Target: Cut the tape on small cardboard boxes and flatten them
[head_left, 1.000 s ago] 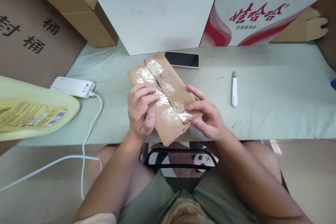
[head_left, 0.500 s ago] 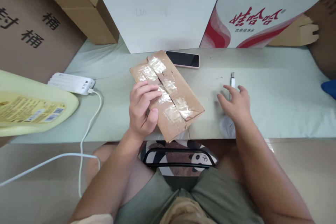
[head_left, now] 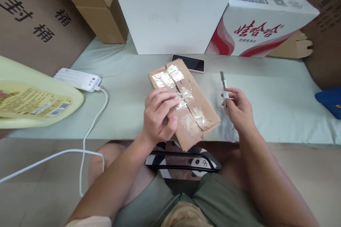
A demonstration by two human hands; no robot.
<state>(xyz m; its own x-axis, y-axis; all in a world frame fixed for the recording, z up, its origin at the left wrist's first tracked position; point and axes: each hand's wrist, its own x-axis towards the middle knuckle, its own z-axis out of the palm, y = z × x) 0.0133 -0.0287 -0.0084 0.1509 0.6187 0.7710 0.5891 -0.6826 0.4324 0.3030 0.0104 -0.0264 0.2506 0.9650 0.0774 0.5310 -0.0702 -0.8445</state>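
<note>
A flat cardboard box [head_left: 195,104] with strips of shiny clear tape along its middle seam lies slanted on the covered surface, its lower corner past the front edge. My left hand [head_left: 161,113] rests on its left side, fingers loosely spread on the tape and thumb apart, not wrapped around it. To the right of the box, my right hand [head_left: 238,108] pinches the white handle of a utility knife [head_left: 224,87] between thumb and fingers. The knife's grey tip points away from me. Behind the box lies a black-screened phone [head_left: 195,64], partly covered by the box's far end.
White cartons [head_left: 173,17] and a red-and-white water carton [head_left: 255,32] stand along the back. At left are a pale yellow jug [head_left: 39,95] and a white power bank [head_left: 77,79] with a cable [head_left: 92,127]. A blue object [head_left: 330,103] sits far right.
My right hand has closed on the utility knife and picked it up from the surface. The left hand stays on the box; the whole view has shifted slightly.
</note>
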